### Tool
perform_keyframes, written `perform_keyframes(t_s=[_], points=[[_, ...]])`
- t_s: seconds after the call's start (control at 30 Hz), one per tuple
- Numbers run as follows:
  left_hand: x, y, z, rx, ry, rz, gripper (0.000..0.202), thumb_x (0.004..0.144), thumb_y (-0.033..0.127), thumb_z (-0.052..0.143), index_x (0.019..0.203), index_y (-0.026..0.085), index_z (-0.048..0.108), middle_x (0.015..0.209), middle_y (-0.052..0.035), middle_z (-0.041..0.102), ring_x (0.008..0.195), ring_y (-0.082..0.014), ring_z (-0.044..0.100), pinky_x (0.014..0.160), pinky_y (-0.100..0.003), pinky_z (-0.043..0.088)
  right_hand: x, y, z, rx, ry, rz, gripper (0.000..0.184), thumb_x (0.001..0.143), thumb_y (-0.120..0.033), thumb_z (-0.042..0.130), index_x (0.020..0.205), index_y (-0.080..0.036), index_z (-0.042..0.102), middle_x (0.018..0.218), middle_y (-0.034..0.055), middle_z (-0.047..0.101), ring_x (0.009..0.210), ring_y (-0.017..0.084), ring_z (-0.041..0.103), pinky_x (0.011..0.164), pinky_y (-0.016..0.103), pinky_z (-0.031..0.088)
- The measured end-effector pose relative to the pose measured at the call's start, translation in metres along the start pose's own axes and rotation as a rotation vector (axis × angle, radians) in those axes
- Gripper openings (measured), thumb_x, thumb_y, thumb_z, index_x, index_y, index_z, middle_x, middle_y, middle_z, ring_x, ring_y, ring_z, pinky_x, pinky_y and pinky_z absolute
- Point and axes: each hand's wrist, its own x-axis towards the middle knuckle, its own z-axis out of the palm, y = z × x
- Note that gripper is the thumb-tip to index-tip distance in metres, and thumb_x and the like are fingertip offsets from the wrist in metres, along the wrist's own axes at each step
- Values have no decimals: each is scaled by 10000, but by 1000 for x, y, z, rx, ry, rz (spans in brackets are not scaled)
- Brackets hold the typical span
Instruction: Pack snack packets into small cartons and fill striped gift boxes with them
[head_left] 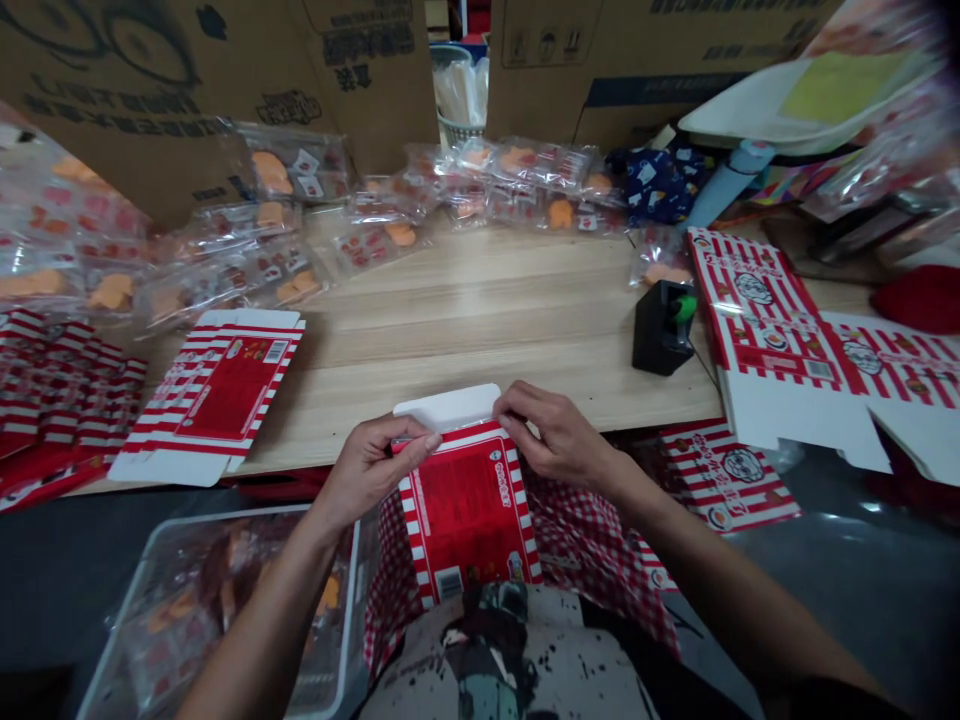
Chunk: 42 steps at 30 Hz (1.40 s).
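A pale wood worktop (487,320) runs across the view, backed by big brown cardboard boxes (150,90). Clear packets (247,250) with orange pieces inside lie in loose heaps along its far edge and left side. On the left, near the front edge, sits a stack of flat red-and-white striped blanks (217,390). On the right a small black device (664,325) with a green part stands just beside unfolded blanks (780,330) that hang over the edge. Below the worktop, lower left, is a clear bin (225,600) holding more packets. A red checked cloth (585,540) covers the person's lap. The carton (469,510) is held over the lap, just in front of the worktop's edge. It is red with white-striped borders, has a barcode near its lower end, and its plain white flap (450,405) stands open at the top. The left hand (367,470) has its grip closed around the carton's upper left corner, with the thumb laid across the front. The right hand (559,435) pinches the upper right corner, its fingertips at the fold of the flap.
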Motion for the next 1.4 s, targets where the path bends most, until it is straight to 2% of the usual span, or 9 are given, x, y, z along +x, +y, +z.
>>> perform_keyframes(t_s=[0.17,0.23,0.43,0.57,0.77,0.9,1.0,1.13,1.4], points=[[-10,-9,39,-203,509,-33,379,976,407,613,1297,272,465,1071,-30,590,899,-151,584,803,-249,476,-9,2,15,353,172,192,353,979,-186,507,1325,-246,466,1060,47,675,933,178,648,829,348,516],[-13,-12,54,-313,652,-21,406,972,408,622,1286,298,389,1030,-12,574,891,-146,589,812,-243,480,-14,-1,24,396,193,243,348,984,-222,526,1328,-242,477,1101,55,678,953,184,653,867,367,519],[-16,-11,69,-306,792,-68,248,977,459,594,906,230,530,866,9,532,757,-133,502,703,-209,446,-12,-6,30,376,236,303,155,1008,-295,518,1105,-220,613,990,31,681,889,178,630,795,326,496],[-18,-7,71,-360,857,-86,201,967,438,605,1021,245,587,888,8,593,751,-140,532,705,-224,454,-9,-5,27,367,240,298,133,1001,-304,534,966,-216,628,903,14,641,827,168,598,751,301,473],[-24,-8,69,-259,795,-91,258,967,452,594,906,209,655,838,-12,647,767,-165,565,727,-250,467,-16,-8,41,422,427,341,163,1004,-369,552,1091,-245,612,956,24,666,858,189,621,753,315,496],[-24,-10,61,-314,694,-115,319,945,455,627,759,197,615,679,28,542,635,-127,473,637,-228,421,-15,-4,34,302,317,283,186,1000,-341,520,890,-221,611,838,18,596,785,183,558,738,318,453],[-16,-5,49,-548,596,-121,196,843,372,763,928,225,663,744,40,601,656,-112,524,638,-208,434,-8,2,22,497,222,271,155,959,-334,582,858,-218,563,878,14,581,823,175,560,761,306,460],[-7,3,29,-722,320,-210,431,780,313,819,1189,254,696,915,-7,727,771,-148,657,708,-244,509,2,6,10,750,90,341,365,920,-333,646,1258,-264,527,978,18,658,895,190,632,800,326,516],[-22,-8,6,-541,66,-99,320,865,461,727,1015,190,806,1247,-134,737,1139,-290,683,940,-366,530,4,-1,-9,219,-47,-41,209,987,-177,496,1042,-228,691,1102,72,705,1032,193,667,904,364,514]])
